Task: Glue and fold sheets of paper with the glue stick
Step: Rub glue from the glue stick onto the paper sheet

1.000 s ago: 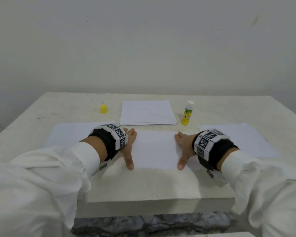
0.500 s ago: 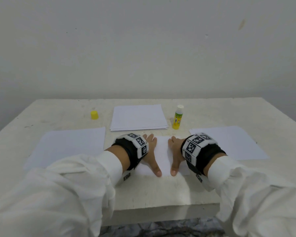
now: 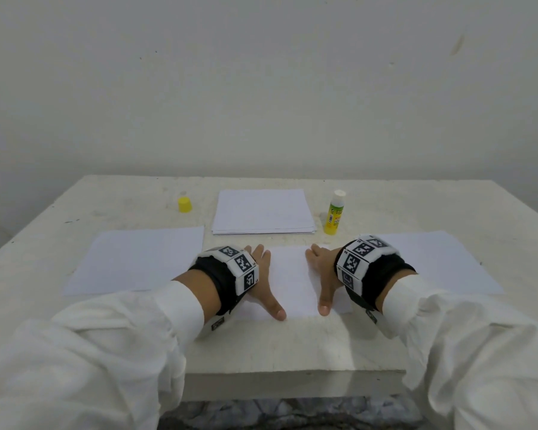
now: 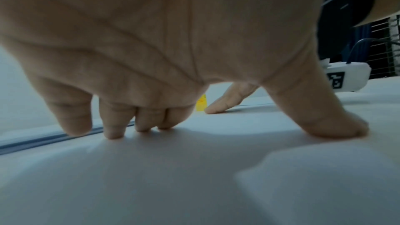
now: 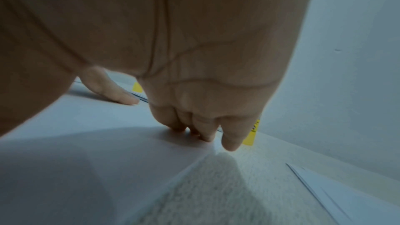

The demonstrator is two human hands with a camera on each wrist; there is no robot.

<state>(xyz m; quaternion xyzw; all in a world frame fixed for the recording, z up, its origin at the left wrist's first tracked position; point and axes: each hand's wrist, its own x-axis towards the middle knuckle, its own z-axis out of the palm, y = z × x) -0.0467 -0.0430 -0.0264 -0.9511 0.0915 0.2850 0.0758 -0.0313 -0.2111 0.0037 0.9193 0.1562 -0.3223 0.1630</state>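
I have both hands down on the folded sheet (image 3: 294,280) at the near middle of the bench (image 3: 385,346): my left hand (image 3: 261,283) presses its left part and my right hand (image 3: 323,274) its right part, each with fingers spread flat and thumb pointing toward me, gripping nothing. From the left wrist camera I see the fingertips (image 4: 113,133) and thumb touching the paper, and the right wrist camera shows that hand's fingertips (image 5: 207,136) near the sheet's far right corner. The glue stick (image 3: 334,216) stands upright at about 1 o'clock from my hands, uncapped, just beside the right edge of the paper stack (image 3: 263,211) that sits at 12 o'clock. Its yellow cap (image 3: 185,204) rests at 11 o'clock, well apart from the stick. One loose sheet (image 3: 140,262) lies at 9 o'clock and another sheet (image 3: 441,259) at 3 o'clock.
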